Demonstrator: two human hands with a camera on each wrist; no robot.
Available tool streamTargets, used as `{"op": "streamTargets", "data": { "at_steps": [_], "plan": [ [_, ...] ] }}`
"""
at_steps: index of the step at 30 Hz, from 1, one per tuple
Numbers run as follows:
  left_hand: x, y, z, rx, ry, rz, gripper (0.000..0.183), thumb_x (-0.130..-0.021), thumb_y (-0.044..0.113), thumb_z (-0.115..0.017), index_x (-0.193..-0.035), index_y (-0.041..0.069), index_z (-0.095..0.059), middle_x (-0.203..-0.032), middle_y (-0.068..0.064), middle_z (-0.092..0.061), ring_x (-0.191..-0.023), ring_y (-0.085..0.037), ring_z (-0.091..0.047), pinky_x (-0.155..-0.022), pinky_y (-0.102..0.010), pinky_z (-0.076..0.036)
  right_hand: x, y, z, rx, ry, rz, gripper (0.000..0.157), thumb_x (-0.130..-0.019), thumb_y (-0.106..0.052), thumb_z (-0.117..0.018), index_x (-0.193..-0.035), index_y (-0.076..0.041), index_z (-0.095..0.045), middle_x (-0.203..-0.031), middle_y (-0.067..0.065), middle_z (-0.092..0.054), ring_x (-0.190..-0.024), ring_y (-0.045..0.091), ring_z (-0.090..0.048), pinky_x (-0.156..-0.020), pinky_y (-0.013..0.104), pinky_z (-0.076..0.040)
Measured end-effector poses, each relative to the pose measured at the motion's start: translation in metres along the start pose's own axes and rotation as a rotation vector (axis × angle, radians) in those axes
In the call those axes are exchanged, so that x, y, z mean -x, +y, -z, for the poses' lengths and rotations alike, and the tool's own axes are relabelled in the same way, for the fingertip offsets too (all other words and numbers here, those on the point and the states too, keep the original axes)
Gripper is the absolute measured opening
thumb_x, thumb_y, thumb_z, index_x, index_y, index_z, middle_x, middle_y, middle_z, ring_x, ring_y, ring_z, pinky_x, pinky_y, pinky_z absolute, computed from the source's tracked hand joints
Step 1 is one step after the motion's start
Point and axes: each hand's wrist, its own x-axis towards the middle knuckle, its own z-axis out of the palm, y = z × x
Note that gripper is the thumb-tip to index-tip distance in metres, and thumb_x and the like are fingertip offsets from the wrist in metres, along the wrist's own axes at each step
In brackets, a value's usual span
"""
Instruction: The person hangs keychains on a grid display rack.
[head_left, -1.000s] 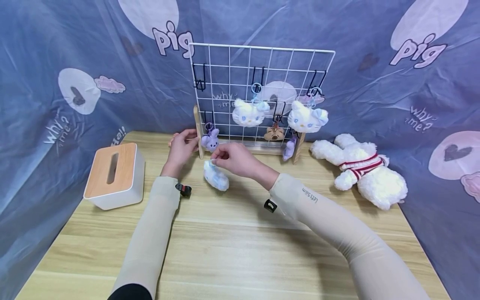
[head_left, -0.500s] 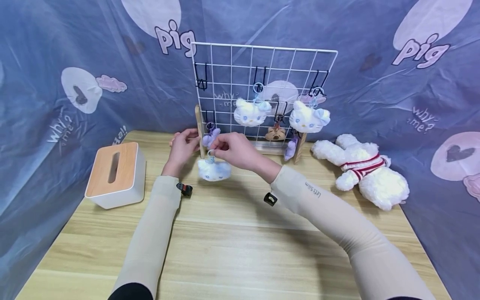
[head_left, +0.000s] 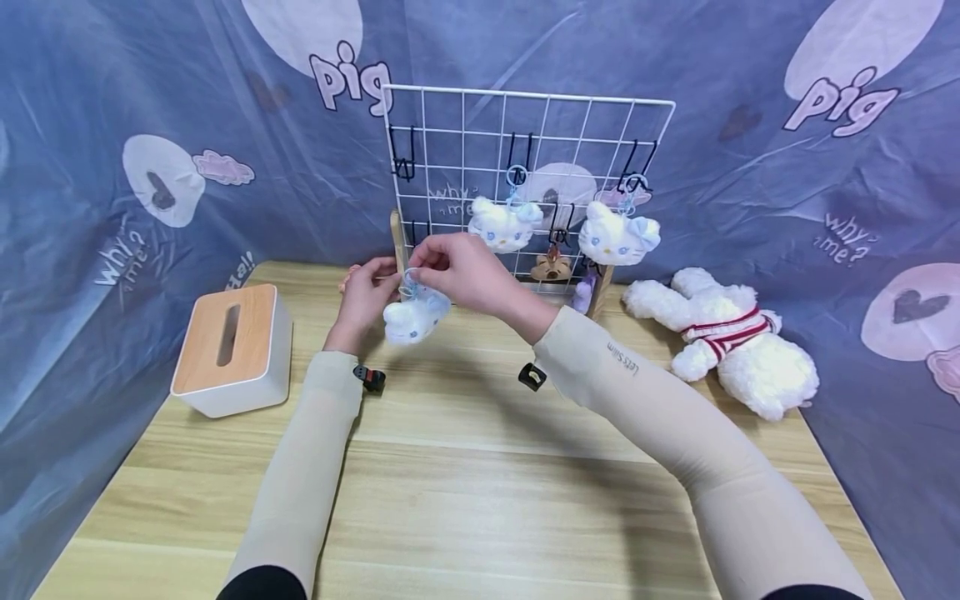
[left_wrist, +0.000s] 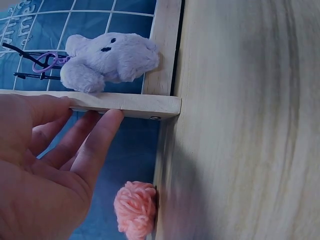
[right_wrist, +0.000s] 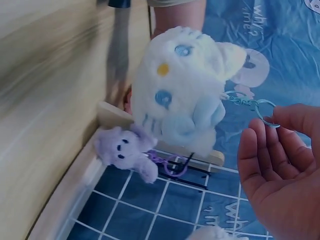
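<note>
In the head view my right hand [head_left: 468,271] is raised in front of the rack's left side. Its thumb and fingertips pinch the light-blue ring of a white plush kitty-head keychain [right_wrist: 175,82], which dangles below with a pale blue bow. Meanwhile the left hand [head_left: 363,296] holds the white wire grid rack [head_left: 504,137] by its wooden side post [left_wrist: 135,105], thumb on one face and fingers on the other. Close to that post, a purple plush bunny keychain [left_wrist: 112,60] hangs from a black hook; the right hand and kitty cover it in the head view.
Two more kitty keychains [head_left: 504,225], a brown plush head [head_left: 551,268] and another purple plush [head_left: 583,293] hang on the rack. An unoccupied black hook [head_left: 403,167] is at upper left. A tissue box [head_left: 232,350], a white plush toy [head_left: 727,337] and a pink yarn-like ball [left_wrist: 135,207] are around.
My right hand has risen and moved slightly left with the kitty keychain, which has swung and turned. It now covers the left purple bunny. The left hand stays on the post.
</note>
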Motion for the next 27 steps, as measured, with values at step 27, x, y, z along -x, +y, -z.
{"op": "streamTargets", "data": {
  "at_steps": [27],
  "plan": [
    [-0.003,-0.003,0.0,0.033,-0.005,0.006,0.04,-0.114,0.008,-0.063,-0.152,-0.006,-0.061,-0.147,-0.031,-0.068,-0.127,-0.043,-0.071,-0.099,-0.041,-0.073,-0.034,-0.034,0.037,-0.072,0.211,-0.017,0.012,-0.108,-0.021,-0.077,-0.114,-0.012,-0.082,-0.098,-0.001,-0.076,-0.088,0.01,-0.066,-0.077,0.021,-0.057]
  ]
}}
